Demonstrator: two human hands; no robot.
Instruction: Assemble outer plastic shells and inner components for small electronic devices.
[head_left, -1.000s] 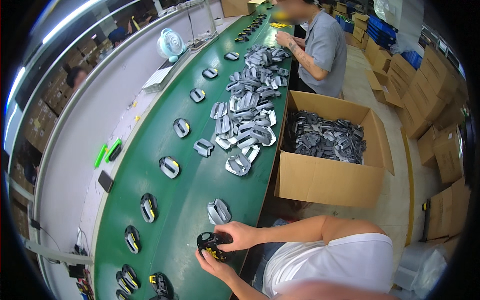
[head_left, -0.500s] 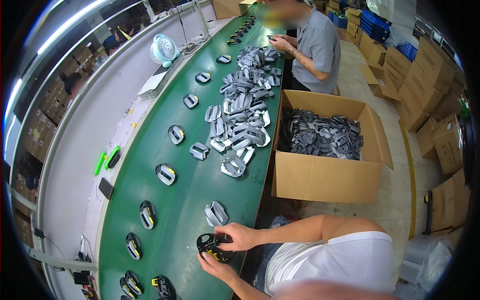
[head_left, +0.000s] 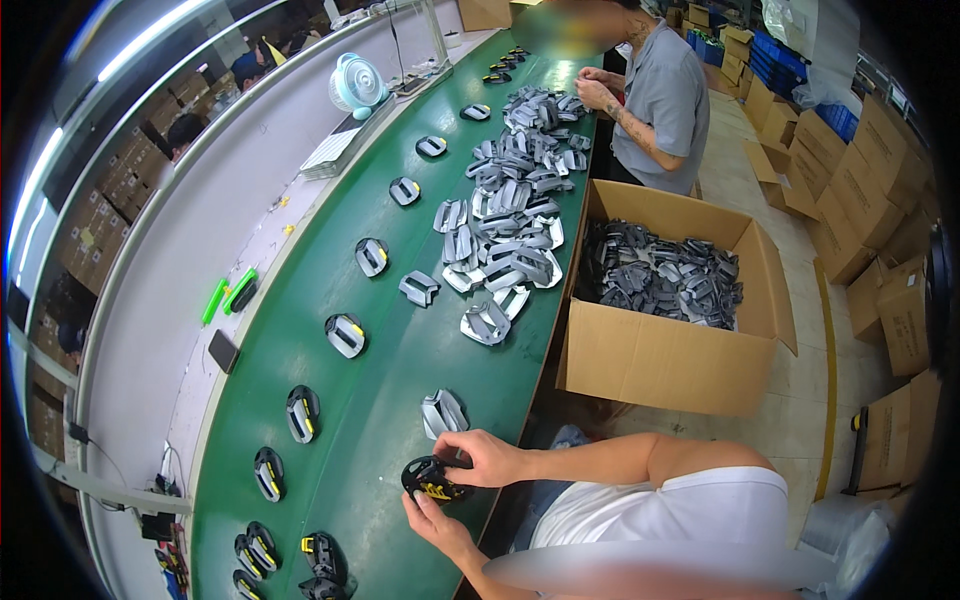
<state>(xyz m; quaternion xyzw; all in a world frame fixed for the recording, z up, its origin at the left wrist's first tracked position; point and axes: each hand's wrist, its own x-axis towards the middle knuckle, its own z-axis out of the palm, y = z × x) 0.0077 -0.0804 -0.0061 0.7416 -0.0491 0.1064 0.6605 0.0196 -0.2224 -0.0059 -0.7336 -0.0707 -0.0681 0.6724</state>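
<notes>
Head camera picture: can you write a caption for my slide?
Both hands, left hand and right hand, hold a black and yellow part over a green conveyor belt.

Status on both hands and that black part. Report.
Left hand and right hand both gripping the black part at the belt edge. Grey shell lies just beyond, apart. Nothing in the way.

A long green conveyor belt (head_left: 380, 400) curves through the room. A pale bench (head_left: 150, 330) runs along its far side and carries 1 small desk fan (head_left: 357, 85). Beside the belt, 1 open cardboard box (head_left: 665, 355) stands on a light tiled floor (head_left: 790, 420). Stacked cartons (head_left: 890, 180) line the right wall. Strip lighting (head_left: 120, 50) glows at upper left.
</notes>
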